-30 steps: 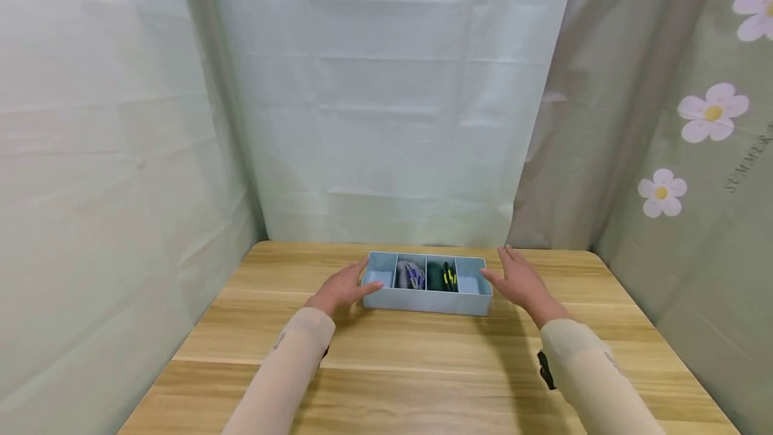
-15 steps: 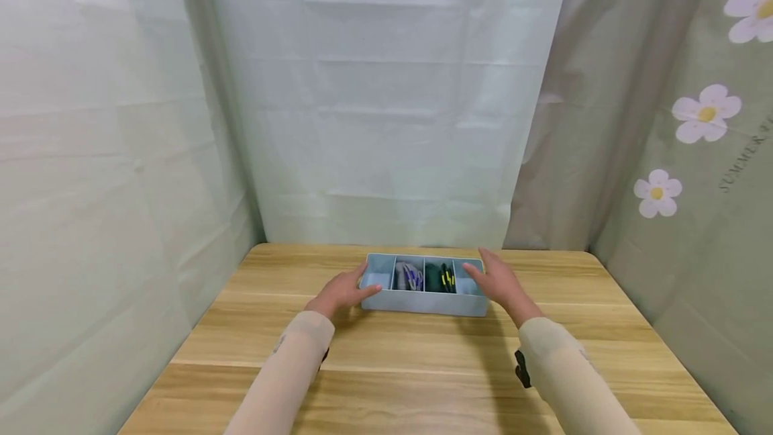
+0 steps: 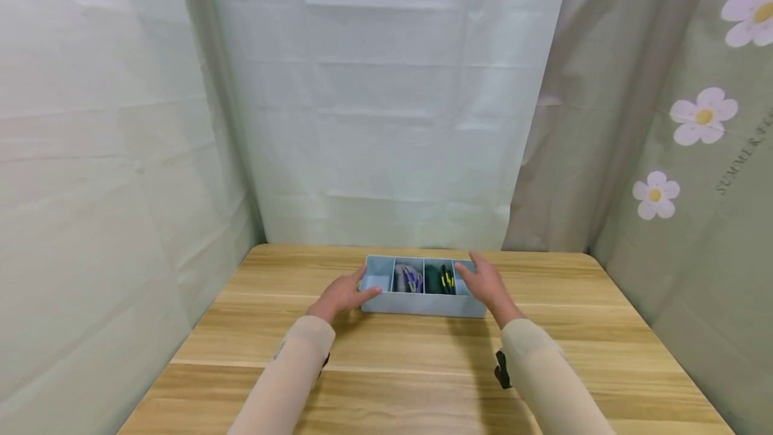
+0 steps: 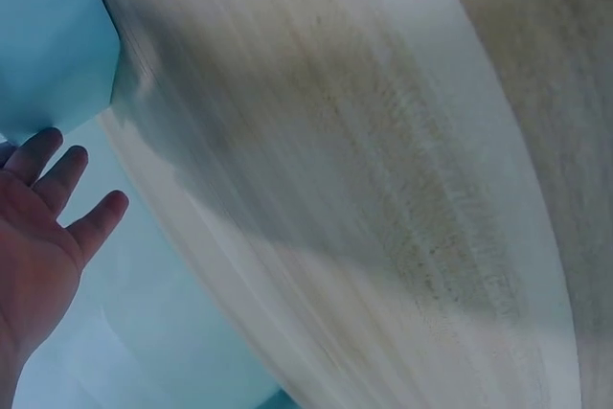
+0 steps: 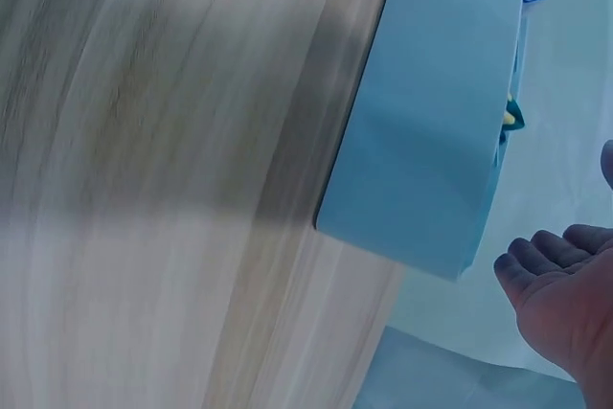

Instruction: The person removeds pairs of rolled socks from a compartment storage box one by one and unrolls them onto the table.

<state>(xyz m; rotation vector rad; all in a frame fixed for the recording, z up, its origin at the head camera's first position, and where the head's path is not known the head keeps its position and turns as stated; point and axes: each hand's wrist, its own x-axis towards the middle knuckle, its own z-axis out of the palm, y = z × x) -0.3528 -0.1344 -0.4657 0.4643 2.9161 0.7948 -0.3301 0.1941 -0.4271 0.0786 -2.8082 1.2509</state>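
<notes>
A light blue box with compartments side by side stands on the wooden table in the head view. One middle compartment holds a grey folded cloth bundle with purple marks. Beside it lies a dark green folded bundle with yellow marks. My left hand is at the box's left end, thumb by the front rim. In the left wrist view its fingers are extended and spread near the box's corner. My right hand overlaps the right-end compartment. In the right wrist view its fingers are slightly bent, holding nothing.
The wooden table extends in front of the box and to both sides. Pale cloth curtains hang behind it, and more cloth with white flowers hangs on the right.
My right hand has moved left, from beside the box's right end to over its right-end compartment. The left hand has stayed at the left end. The box has shifted very slightly left.
</notes>
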